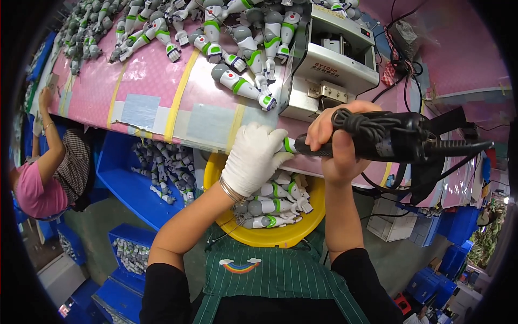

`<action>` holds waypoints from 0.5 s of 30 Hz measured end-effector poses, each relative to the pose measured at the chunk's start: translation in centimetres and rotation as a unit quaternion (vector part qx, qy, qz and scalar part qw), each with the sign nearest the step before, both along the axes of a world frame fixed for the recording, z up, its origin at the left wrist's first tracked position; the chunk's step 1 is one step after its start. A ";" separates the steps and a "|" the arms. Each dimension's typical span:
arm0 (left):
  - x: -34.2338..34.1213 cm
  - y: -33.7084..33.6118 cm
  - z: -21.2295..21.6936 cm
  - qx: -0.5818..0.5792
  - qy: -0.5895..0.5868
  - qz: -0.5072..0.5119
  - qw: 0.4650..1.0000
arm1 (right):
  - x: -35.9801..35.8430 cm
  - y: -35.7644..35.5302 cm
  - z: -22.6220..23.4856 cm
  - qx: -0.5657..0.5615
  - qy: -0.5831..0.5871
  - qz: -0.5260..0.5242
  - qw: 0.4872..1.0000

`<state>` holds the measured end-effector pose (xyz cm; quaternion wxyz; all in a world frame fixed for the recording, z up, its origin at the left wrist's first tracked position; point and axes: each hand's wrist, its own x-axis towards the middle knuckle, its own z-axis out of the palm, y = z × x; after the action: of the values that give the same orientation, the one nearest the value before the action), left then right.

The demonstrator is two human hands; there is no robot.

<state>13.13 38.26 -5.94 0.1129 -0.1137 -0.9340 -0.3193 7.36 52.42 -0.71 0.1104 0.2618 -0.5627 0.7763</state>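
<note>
In a white glove, my left hand (249,162) is closed around a toy robot arm, of which a white and green end (290,144) shows past the fingers. My bare right hand (341,139) grips a black electric screwdriver (402,139) with a bundled cord, held level. Its front end meets the toy arm by my left fingertips; the tip itself is hidden. Below both hands sits a yellow tub (319,216) with several grey, white and green toy arms (272,206) in it. Another toy arm (242,87) lies on the table just beyond my left hand.
A pale screw feeder machine (337,75) stands on the pink-covered table (151,89). Toy arms (216,27) pile up at the back. A blue bin (121,173) of parts is at left, near a seated person in pink (46,186). Black cables (413,81) trail at right.
</note>
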 end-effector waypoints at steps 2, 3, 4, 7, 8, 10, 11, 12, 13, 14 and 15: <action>0.0 0.1 0.0 -0.001 0.002 -0.001 1.000 | 0.2 -0.1 0.0 0.019 0.011 -0.027 0.999; 0.0 0.1 0.1 0.001 0.003 0.001 1.000 | 0.2 -0.3 0.1 0.018 0.010 -0.026 0.999; 0.0 0.1 0.1 0.003 0.003 0.003 1.000 | 0.2 -0.4 0.3 0.004 0.011 -0.018 1.000; -0.3 0.1 -0.1 0.016 0.027 -0.002 1.000 | 0.8 -1.7 1.0 -0.026 -0.044 -0.064 0.997; -0.3 0.1 0.0 0.016 0.026 -0.002 1.000 | 1.1 -2.1 1.2 -0.044 -0.098 -0.113 0.988; -0.4 -0.1 0.1 0.013 0.023 -0.006 1.000 | 0.8 -2.1 1.1 -0.017 -0.067 -0.159 0.985; -0.5 -0.2 0.1 0.013 0.025 -0.006 1.000 | 0.9 -2.2 1.6 -0.012 -0.069 -0.158 0.985; -0.6 -0.3 -0.1 0.013 0.025 -0.010 1.000 | 0.9 -2.2 1.7 -0.014 -0.066 -0.158 0.985; -0.6 -0.3 -0.1 0.013 0.026 -0.015 0.999 | 0.9 -2.0 1.8 0.002 -0.064 -0.147 0.987; -0.5 -0.4 -0.1 0.011 0.032 -0.016 0.999 | 0.7 -1.9 1.9 0.017 -0.058 -0.138 0.989; 0.0 -0.4 0.0 0.020 0.034 -0.022 0.999 | 0.7 -1.5 2.0 0.015 -0.051 -0.139 0.989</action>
<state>13.14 37.85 -5.97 0.1399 -0.1427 -0.9203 -0.3364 8.04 50.88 1.28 0.1841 0.1425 -0.6097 0.7576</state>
